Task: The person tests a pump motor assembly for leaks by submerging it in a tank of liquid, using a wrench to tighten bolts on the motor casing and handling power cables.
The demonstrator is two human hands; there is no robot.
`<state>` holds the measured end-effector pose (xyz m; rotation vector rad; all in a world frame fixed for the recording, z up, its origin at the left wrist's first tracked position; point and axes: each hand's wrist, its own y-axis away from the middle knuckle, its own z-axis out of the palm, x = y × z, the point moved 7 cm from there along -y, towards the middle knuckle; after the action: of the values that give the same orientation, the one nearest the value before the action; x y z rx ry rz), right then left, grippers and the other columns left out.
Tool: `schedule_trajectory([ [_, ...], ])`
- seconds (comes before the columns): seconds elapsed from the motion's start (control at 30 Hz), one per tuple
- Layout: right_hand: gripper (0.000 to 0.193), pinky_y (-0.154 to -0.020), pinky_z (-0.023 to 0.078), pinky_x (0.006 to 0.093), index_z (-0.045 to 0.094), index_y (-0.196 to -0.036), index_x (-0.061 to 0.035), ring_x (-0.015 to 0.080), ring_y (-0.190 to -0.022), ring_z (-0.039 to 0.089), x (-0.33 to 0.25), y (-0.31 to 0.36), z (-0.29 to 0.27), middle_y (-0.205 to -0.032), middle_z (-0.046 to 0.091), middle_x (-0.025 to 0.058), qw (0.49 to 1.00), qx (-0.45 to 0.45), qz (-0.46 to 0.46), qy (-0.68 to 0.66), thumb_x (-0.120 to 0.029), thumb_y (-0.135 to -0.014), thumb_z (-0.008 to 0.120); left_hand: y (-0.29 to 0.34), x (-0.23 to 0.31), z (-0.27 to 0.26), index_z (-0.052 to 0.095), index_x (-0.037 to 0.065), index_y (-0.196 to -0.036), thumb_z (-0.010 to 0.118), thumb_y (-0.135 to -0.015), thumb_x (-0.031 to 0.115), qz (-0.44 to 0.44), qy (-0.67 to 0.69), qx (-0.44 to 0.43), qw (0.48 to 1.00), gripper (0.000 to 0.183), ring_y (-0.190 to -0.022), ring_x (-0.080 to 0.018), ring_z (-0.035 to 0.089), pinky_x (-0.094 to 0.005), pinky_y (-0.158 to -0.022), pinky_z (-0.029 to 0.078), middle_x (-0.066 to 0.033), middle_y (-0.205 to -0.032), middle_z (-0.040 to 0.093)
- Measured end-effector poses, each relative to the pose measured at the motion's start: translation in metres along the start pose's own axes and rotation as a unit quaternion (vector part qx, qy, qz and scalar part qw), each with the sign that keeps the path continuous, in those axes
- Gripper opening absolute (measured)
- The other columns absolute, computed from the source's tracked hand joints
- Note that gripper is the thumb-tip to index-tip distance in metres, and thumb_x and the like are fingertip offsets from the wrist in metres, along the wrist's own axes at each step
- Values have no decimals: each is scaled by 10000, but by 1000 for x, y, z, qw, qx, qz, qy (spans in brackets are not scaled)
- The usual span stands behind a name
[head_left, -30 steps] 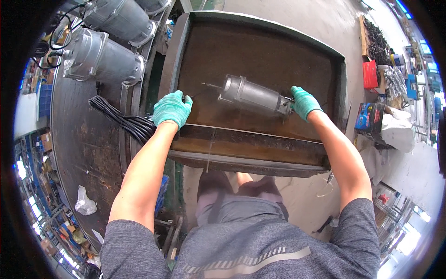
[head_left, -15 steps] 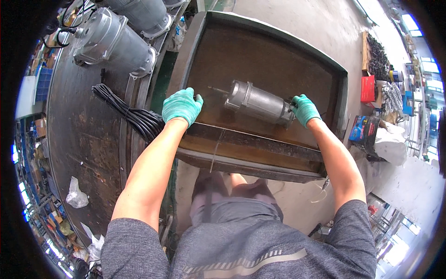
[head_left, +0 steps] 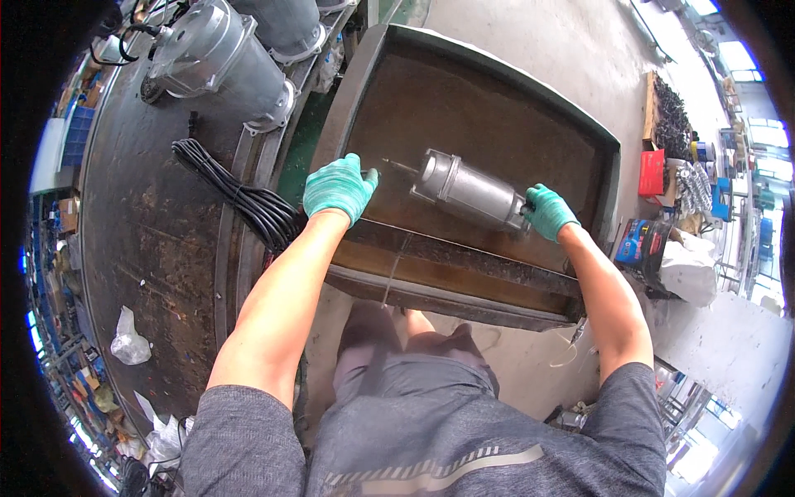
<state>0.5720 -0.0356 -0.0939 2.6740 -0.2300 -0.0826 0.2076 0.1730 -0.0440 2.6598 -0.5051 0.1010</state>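
Observation:
A grey metal motor-like cylinder (head_left: 476,190) lies slantwise over brownish liquid in a dark metal tank (head_left: 615,182). My right hand (head_left: 550,212), in a green glove, grips the fittings at the cylinder's right end. A thin lead or rod (head_left: 400,166) sticks out from its left end toward my other hand. My left hand (head_left: 338,189), gloved the same way, is closed at the tank's left side, with its thumb toward the cylinder. What its curled fingers hold, if anything, is hidden.
On the dark workbench (head_left: 157,273) at the left stand larger grey metal housings (head_left: 224,62). A coiled black cable (head_left: 236,195) lies near the tank. A crossbar (head_left: 464,242) spans the tank's near part. Boxes, including a red one (head_left: 652,172), sit at the right.
The view has shifted slightly, so the bench and tank's left side appear farther right. The cylinder stays in my right hand, its left end a little farther right in the picture.

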Motion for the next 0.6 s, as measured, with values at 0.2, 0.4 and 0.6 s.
schedule_trajectory([
  [0.2, 227, -761, 552, 341, 682, -1050, -42, 235, -796, 706, -43, 38, -121, -932, 739, 184, 965, 70, -43, -249, 6, -828, 684, 11, -12, -7, 679, 104, -975, 603, -999, 538, 8, 72, 100, 992, 441, -910, -408, 717, -512, -797, 562, -190, -936, 743],
  [0.4, 182, -737, 576, 354, 748, -982, -52, 250, -744, 723, -82, 98, -243, -860, 741, 170, 978, 59, -70, -187, -61, -806, 703, 35, -20, -33, 652, 60, -860, 694, -972, 487, 75, 217, 190, 955, 443, -728, -410, 653, -479, -667, 514, -199, -772, 679],
  [0.6, 187, -716, 559, 326, 750, -968, -48, 162, -683, 639, -74, 165, -281, -796, 726, 117, 968, 74, -76, -226, -40, -822, 634, 85, -45, -104, 653, 31, -805, 765, -965, 339, 156, 355, 273, 880, 365, -582, -212, 477, -400, -596, 465, -172, -672, 621],
])
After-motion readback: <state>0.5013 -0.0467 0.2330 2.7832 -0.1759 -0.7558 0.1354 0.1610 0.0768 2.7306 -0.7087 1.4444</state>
